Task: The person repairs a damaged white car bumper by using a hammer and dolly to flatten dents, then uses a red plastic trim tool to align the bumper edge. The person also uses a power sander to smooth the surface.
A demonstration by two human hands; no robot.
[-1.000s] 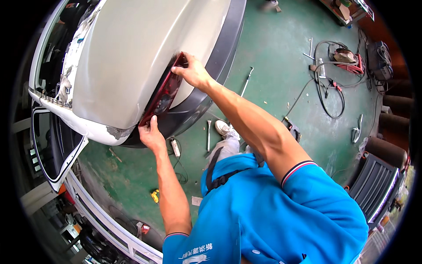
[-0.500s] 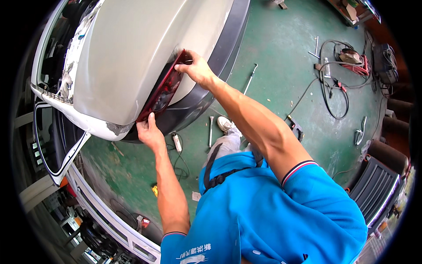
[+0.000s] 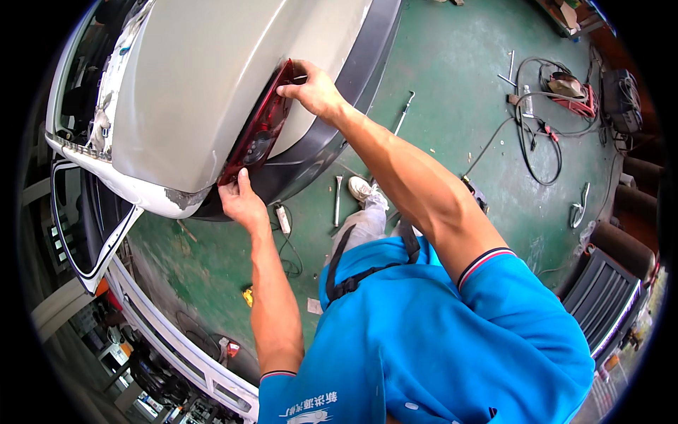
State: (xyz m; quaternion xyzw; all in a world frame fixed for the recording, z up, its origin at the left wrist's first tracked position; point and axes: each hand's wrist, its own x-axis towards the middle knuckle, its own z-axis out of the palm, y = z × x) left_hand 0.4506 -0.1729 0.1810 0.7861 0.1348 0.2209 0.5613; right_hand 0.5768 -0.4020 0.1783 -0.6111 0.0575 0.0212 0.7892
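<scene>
A long red tail light [image 3: 260,134] lies along the rear corner of a beige car body [image 3: 191,92], above a black bumper [image 3: 296,168]. My left hand [image 3: 243,203] grips its lower end, thumb on the lens and fingers underneath. At the upper end my right hand [image 3: 311,90] is closed on the lamp, with the thumb on the front face and the fingers curled behind the edge. A dark strip shows between the lamp and the body panel on its left side. What lies behind the lamp is hidden.
On the green floor lie a metal bar [image 3: 337,201], a long rod tool [image 3: 405,113], a white cylindrical thing with a cord [image 3: 283,219] and a coiled black hose [image 3: 540,145]. A dark grille-like part [image 3: 604,307] stands at right. An open car door [image 3: 92,226] juts out at left.
The lamp, the car and both hands sit slightly higher in the picture, along with the floor items. Both hands keep their hold on the tail light.
</scene>
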